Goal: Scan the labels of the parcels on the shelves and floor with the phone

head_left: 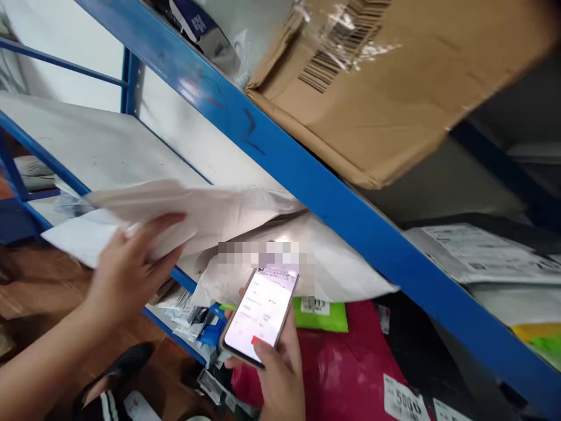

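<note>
My left hand [135, 263] is closed on the edge of a white mailing bag [228, 213] on a shelf, thumb on one side and fingers partly hidden. The bag's loose end hangs out to the left. In my right hand [283, 362] is a smartphone [258, 321], its lit screen facing me and the thumb resting near a red button. Part of the view around the phone's top is blurred out. Behind it lies another white mailing bag [324, 251], with a green packet [333, 318] and a large red parcel [342, 368] below.
A blue shelf beam [245, 128] crosses diagonally above my hands. A big cardboard box [377, 117] sits on the upper shelf, near the beam. Grey and white parcels [477, 257] lie at the right. Small packets [188, 316] fill a lower shelf over a brown floor [56, 292].
</note>
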### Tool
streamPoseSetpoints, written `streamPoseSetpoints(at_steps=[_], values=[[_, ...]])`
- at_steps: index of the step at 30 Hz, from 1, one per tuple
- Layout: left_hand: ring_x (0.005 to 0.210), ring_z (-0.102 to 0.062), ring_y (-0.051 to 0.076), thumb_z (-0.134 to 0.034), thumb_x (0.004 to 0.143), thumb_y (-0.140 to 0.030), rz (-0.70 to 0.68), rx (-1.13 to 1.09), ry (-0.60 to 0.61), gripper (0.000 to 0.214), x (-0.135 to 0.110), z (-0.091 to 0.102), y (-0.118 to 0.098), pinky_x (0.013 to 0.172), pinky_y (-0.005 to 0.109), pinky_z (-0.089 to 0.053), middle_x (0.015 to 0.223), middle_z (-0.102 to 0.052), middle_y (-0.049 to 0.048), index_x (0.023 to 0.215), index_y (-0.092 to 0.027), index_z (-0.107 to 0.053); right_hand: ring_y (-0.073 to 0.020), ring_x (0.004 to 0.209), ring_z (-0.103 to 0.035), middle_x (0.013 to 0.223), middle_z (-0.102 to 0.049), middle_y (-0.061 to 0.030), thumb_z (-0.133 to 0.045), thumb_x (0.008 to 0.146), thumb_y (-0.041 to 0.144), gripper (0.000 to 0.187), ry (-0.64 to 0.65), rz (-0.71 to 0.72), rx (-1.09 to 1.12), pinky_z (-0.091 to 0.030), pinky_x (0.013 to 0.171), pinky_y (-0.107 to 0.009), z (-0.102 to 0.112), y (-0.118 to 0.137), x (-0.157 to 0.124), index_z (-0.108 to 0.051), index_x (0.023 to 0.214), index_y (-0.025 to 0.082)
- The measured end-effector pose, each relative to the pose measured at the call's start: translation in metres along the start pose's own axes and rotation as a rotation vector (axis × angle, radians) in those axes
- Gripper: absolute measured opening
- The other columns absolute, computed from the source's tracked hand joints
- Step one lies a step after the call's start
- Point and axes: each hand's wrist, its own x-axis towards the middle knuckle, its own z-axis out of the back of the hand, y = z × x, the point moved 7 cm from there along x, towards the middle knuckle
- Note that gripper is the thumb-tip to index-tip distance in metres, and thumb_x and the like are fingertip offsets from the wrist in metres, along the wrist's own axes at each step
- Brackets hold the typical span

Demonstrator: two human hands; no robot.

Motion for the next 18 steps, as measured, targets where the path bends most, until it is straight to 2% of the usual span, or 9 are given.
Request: streamPoseSetpoints(at_steps=[3,6,9,12,15,18], values=[[0.094,-0.06,0.022,-0.062,0.083,-0.029,-0.069,-0.066,0.001,0.037,0.007,-0.007,-0.034,0.081,0.034,-0.05,0.11,-0.065,0.0069,0.119,-0.024,-0.059,-0.0336,0.101,-0.068,0.128,-0.063,-0.0145,-0.069,0.068,0.018,0.109,0.101,0.053,0.043,-0.059,0.048,-0.029,-0.003,0.004,-0.021,0.002,0.15,0.025],[0.104,-0.06,0.023,-0.06,0.08,-0.025,-0.054,-0.156,0.136,0.043,0.028,-0.019,-0.049,0.089,0.036,-0.049,0.121,-0.062,0.0071,0.124,-0.025,-0.055,-0.0348,0.099,-0.069,0.123,-0.066,-0.0138,-0.072,0.066,0.02,0.11,0.079,0.111,0.058,-0.058,0.045,-0.028,0.005,0.023,-0.041,-0.002,0.15,0.028],[0.111,-0.058,0.024,-0.059,0.078,-0.026,-0.029,-0.203,0.23,0.047,0.051,-0.02,-0.05,0.096,0.038,-0.046,0.125,-0.061,0.0063,0.125,-0.024,-0.055,-0.0329,0.093,-0.071,0.118,-0.069,-0.0117,-0.075,0.067,0.021,0.107,-0.006,0.154,0.026,-0.058,0.046,-0.028,0.018,0.046,-0.051,-0.008,0.15,0.032],[0.115,-0.056,0.024,-0.06,0.076,-0.032,-0.017,-0.227,0.26,0.049,0.068,-0.018,-0.046,0.101,0.04,-0.043,0.127,-0.06,0.006,0.124,-0.024,-0.056,-0.0319,0.095,-0.07,0.112,-0.072,-0.0075,-0.076,0.068,0.023,0.105,-0.068,0.146,-0.016,-0.058,0.048,-0.029,0.024,0.06,-0.044,-0.011,0.149,0.036],[0.114,-0.057,0.025,-0.061,0.074,-0.034,-0.001,-0.224,0.328,0.049,0.085,-0.022,-0.044,0.101,0.04,-0.043,0.128,-0.061,0.0044,0.122,-0.025,-0.059,-0.0317,0.096,-0.07,0.114,-0.072,-0.0075,-0.077,0.068,0.023,0.105,-0.058,0.124,-0.014,-0.059,0.049,-0.03,0.02,0.062,-0.029,-0.012,0.15,0.034],[0.113,-0.057,0.025,-0.064,0.071,-0.032,0.009,-0.238,0.444,0.05,0.098,-0.031,-0.044,0.1,0.04,-0.044,0.127,-0.062,0.0016,0.121,-0.028,-0.06,-0.0321,0.097,-0.07,0.114,-0.072,-0.0096,-0.077,0.069,0.023,0.109,0.018,0.07,-0.001,-0.06,0.05,-0.031,0.012,0.051,-0.019,-0.004,0.15,0.029]])
